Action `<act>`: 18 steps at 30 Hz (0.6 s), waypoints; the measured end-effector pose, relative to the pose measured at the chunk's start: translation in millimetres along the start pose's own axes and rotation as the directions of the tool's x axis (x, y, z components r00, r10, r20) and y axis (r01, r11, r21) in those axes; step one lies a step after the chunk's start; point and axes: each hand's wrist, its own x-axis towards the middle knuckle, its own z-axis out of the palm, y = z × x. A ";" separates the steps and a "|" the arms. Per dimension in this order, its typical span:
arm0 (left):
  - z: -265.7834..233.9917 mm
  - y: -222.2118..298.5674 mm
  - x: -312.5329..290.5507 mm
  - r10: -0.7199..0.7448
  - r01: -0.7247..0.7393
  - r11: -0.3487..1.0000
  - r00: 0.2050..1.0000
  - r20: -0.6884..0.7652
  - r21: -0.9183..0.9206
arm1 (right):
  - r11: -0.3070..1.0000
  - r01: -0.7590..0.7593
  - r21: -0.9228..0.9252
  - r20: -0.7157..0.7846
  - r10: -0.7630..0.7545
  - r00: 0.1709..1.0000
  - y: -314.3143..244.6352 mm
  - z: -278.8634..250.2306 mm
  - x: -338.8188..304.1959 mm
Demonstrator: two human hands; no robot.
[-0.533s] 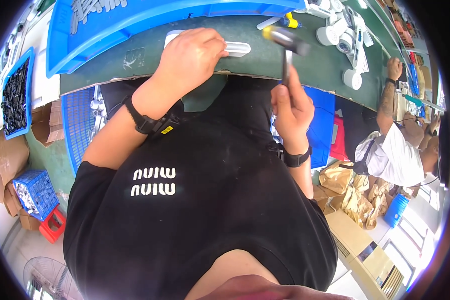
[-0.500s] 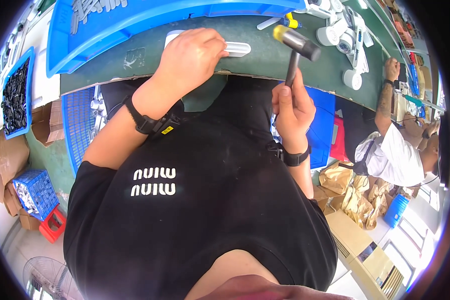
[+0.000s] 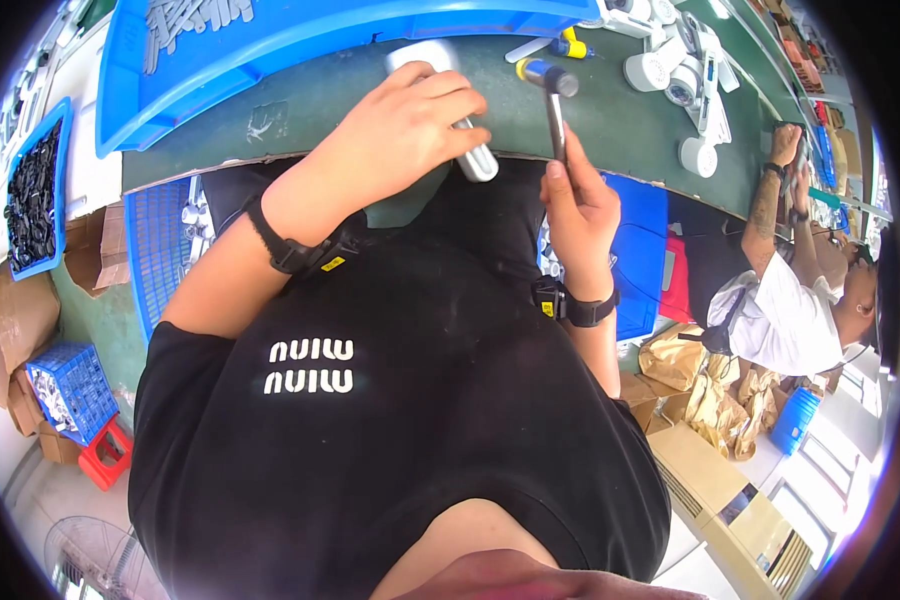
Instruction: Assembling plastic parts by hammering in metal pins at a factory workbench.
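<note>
Left hand (image 3: 410, 122) — gripping white part (image 3: 479, 163) | right hand (image 3: 582, 205) — holding hammer (image 3: 558, 84)

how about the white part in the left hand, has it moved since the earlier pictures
Yes: the white part has swung, its lower end going down the picture from over the bench to past its near edge.

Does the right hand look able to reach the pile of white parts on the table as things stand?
Probably yes: nothing seems to block the right hand from the white pile, though the hand's grip holds a hammer.
</note>
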 end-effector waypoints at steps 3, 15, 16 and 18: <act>-6.9 0.0 -5.1 0.032 -0.032 0.999 0.999 -0.005 -0.009 | 0.999 -0.042 -0.016 0.052 0.043 0.998 -1.9 -0.7 -8.1; 25.2 -33.7 -23.9 -0.226 0.200 0.973 0.931 -0.286 -0.119 | 0.997 0.075 -0.031 0.072 -0.072 0.995 -28.2 0.0 5.4; 26.6 -35.9 -26.3 -0.234 0.204 0.970 0.927 -0.292 -0.130 | 0.997 0.074 -0.014 0.059 -0.073 0.996 -34.9 -1.0 5.4; 28.3 -35.2 -24.9 -0.184 0.155 0.981 0.929 -0.320 -0.115 | 0.993 0.106 0.058 0.021 -0.107 0.994 -32.0 -4.5 2.6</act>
